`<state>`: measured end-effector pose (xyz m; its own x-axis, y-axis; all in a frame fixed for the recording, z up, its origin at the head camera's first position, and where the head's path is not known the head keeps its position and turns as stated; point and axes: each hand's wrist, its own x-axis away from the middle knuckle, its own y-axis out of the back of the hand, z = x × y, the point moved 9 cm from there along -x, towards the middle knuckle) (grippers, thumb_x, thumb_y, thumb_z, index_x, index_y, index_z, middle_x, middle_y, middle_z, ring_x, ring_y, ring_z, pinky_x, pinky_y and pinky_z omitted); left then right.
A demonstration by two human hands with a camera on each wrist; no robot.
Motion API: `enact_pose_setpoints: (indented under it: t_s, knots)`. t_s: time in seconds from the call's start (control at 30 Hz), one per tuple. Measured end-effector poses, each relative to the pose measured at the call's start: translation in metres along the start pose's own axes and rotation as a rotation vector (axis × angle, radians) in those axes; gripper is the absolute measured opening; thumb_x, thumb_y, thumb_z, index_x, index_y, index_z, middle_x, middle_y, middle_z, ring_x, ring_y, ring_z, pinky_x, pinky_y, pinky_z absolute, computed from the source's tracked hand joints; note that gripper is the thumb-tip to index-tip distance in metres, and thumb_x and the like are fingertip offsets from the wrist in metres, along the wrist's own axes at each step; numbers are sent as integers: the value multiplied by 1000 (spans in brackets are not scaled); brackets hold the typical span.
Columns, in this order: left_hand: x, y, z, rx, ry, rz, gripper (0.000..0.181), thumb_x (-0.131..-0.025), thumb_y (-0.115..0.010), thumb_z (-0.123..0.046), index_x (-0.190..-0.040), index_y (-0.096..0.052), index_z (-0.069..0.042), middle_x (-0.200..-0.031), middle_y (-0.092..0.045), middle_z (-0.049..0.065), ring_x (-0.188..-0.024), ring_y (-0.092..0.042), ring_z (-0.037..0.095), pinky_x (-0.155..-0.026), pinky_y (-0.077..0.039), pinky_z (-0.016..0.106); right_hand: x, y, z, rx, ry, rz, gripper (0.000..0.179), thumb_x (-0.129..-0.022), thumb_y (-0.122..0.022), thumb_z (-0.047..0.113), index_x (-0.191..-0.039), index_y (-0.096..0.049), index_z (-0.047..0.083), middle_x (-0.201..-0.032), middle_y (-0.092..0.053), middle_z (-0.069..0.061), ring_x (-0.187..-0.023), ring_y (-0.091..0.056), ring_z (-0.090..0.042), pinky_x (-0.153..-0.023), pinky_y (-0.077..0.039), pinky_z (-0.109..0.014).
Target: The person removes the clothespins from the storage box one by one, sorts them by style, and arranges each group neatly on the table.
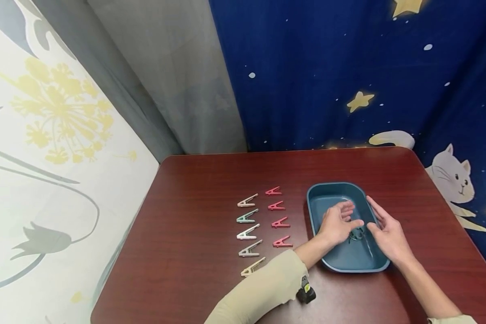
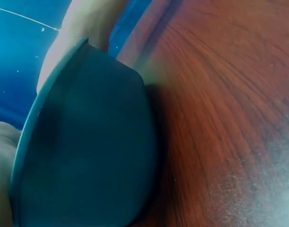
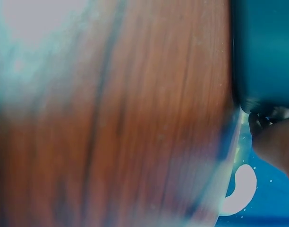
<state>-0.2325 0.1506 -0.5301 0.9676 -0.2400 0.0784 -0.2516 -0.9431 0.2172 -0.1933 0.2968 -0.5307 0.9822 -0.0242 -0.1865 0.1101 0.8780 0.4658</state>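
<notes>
A dark teal plastic basin (image 1: 336, 191) stands at the right of the table in the head view, its outer wall also filling the left wrist view. My left hand (image 1: 336, 222) hovers over the inside of the basin, fingers loosely extended and thumb pointing right, with nothing seen in it. At the right rim, my right hand (image 1: 390, 236) grips the wall, thumb on the inner side and fingers along the outside. Between the hands, on the basin's floor, lie small dark green pieces (image 1: 356, 233), partly hidden by the left hand.
Left of the basin lie two columns of clothespins: pale ones, including a white clothespin (image 1: 248, 232), and red ones, including a red clothespin (image 1: 281, 222). The left sleeve (image 1: 263, 288) passes close to a yellow clothespin (image 1: 253, 267). Curtains (image 1: 328, 81) hang behind the reddish-brown table (image 1: 186, 225).
</notes>
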Motion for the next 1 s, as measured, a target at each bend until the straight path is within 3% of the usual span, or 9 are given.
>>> enact_pose_setpoints:
  t_s: [0.13, 0.27, 0.5, 0.7, 0.87, 1.0]
  knots:
    - [-1, -8, 3, -138, 20, 64, 47, -88, -87, -4, -133, -72, -9, -119, -77, -7, -105, -71, 0, -88, -53, 13, -1, 0, 1, -7, 8, -9, 73, -100, -54, -10, -167, -35, 11, -154, -46, -34, -125, -44, 15, -89, -39, 0]
    - [-1, -11, 3, -224, -4, 95, 45, -87, -87, -2, -129, -74, -11, -115, -78, -9, -102, -70, -3, -86, -51, 10, 0, 2, 1, -7, 5, -13, 72, -100, -53, -10, -167, -35, 12, -153, -47, -34, -123, -44, 17, -89, -39, 0]
    - [3, -16, 2, -440, -86, 127, 48, -82, -93, -10, -124, -76, -23, -109, -77, -20, -94, -67, -11, -79, -44, 1, 0, 1, -1, 3, -4, -2, 71, -102, -53, -7, -167, -33, 13, -155, -46, -34, -123, -44, 16, -88, -39, 0]
    - [6, -22, -1, -580, -157, 184, 51, -79, -95, -15, -124, -76, -26, -107, -76, -24, -91, -63, -17, -79, -40, -1, 1, 1, 0, -2, 2, -9, 73, -99, -52, -10, -167, -34, 12, -154, -47, -34, -123, -44, 16, -90, -39, 0]
    - [9, -30, -5, -808, -258, 230, 54, -79, -97, -27, -128, -73, -31, -110, -73, -28, -94, -60, -20, -83, -37, 1, 0, 0, 2, -10, 6, -11, 74, -98, -51, -11, -166, -35, 11, -152, -48, -35, -121, -46, 16, -88, -40, -1]
    - [12, -37, -6, -911, -315, 258, 57, -78, -98, -32, -128, -72, -31, -111, -71, -28, -97, -58, -18, -84, -40, 4, 0, 1, 2, -9, 0, -12, 74, -98, -50, -11, -166, -35, 12, -153, -47, -35, -121, -46, 16, -89, -40, -1]
